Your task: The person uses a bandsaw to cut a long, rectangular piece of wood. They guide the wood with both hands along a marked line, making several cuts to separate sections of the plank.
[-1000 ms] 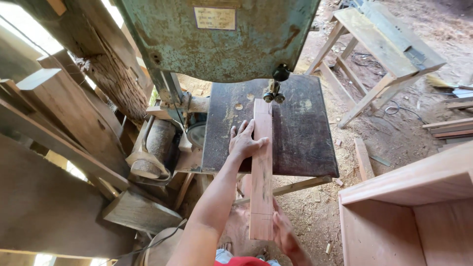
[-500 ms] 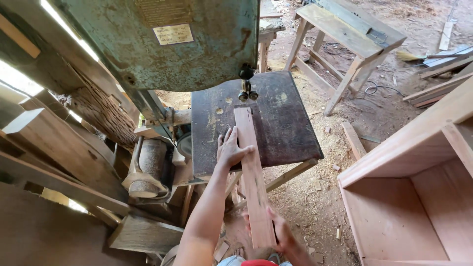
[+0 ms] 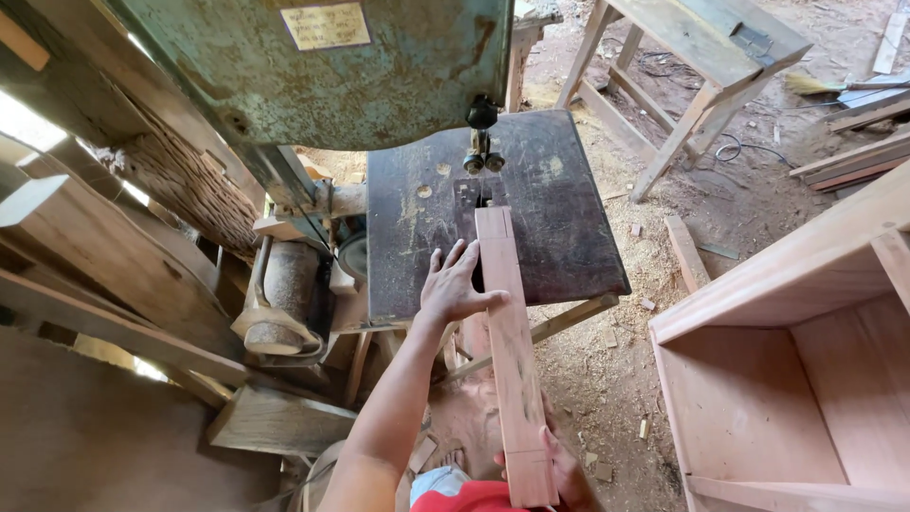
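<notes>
**Feeding the plank into the band saw**

Since half a second ago, the head view shows the plank (image 3: 510, 351) with its far end closer to the blade guide (image 3: 481, 159), still lying lengthwise on the dark saw table (image 3: 569, 228). Left hand (image 3: 455, 287) lies flat and spread, pressing the plank's left edge; right hand (image 3: 567, 469) grips the near end from beneath. Judging from this, a good cut needs steady forward pressure and fingers kept clear of the blade line.
</notes>
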